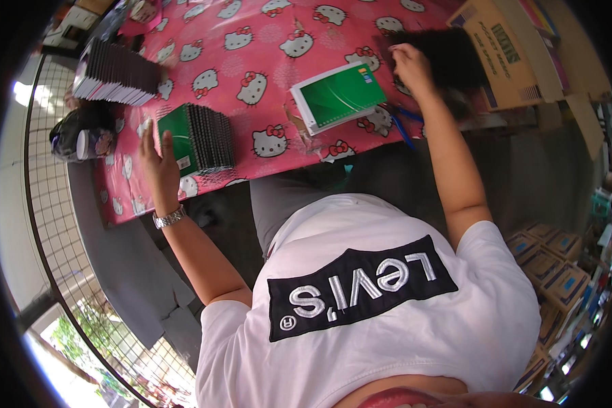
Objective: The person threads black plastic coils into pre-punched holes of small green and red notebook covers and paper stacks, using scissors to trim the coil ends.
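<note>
My left hand (160, 166) rests against the left side of a row of green spiral notebooks (177, 136) standing on edge, its fingers stretched and apart. A metal watch is on that wrist. Farther right, my right hand (413, 68) is at the left edge of a dark, fuzzy-looking black heap (449, 58). Its fingers are bent together; whatever they pinch, if anything, is too small to tell. Between my hands lies a short stack of notebooks with a green cover (343, 92) on top. A blue-handled tool (402, 129) sits near the table edge, just below my right hand.
A pink patterned cloth (251, 58) covers the table. At the far left stands another row of dark-bound notebooks (115, 71), with a black bag (75, 132) and a roundish container in front. An open cardboard box (506, 58) lies at the right; stacked cartons (557, 272) are on the lower right.
</note>
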`<state>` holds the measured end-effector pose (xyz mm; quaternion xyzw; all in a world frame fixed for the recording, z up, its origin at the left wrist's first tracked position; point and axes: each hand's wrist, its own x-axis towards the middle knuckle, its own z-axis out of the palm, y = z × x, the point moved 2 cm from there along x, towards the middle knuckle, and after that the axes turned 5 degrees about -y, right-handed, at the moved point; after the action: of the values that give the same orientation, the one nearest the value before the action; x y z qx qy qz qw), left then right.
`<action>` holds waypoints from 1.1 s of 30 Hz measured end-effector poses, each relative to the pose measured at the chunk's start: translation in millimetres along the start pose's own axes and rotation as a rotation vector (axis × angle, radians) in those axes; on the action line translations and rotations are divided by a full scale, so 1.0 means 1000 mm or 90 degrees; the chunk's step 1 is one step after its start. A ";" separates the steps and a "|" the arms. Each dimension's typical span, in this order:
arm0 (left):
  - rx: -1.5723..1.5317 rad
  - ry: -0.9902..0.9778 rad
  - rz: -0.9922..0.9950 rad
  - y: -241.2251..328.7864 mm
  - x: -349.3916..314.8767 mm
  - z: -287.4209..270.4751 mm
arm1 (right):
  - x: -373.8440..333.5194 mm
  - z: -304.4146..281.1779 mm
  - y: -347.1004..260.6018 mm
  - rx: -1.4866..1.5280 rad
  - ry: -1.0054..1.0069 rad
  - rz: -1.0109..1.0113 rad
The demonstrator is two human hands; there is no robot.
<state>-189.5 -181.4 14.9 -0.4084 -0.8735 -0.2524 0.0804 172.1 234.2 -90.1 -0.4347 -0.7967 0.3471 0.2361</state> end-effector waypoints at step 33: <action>-0.085 -0.407 0.557 0.246 0.000 0.097 | -0.174 0.000 -0.095 0.630 -0.119 0.223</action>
<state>2.1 0.1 23.5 -0.7941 -0.5852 -0.1138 -0.1179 211.0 49.2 -31.2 -0.3653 -0.4711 0.7526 0.2797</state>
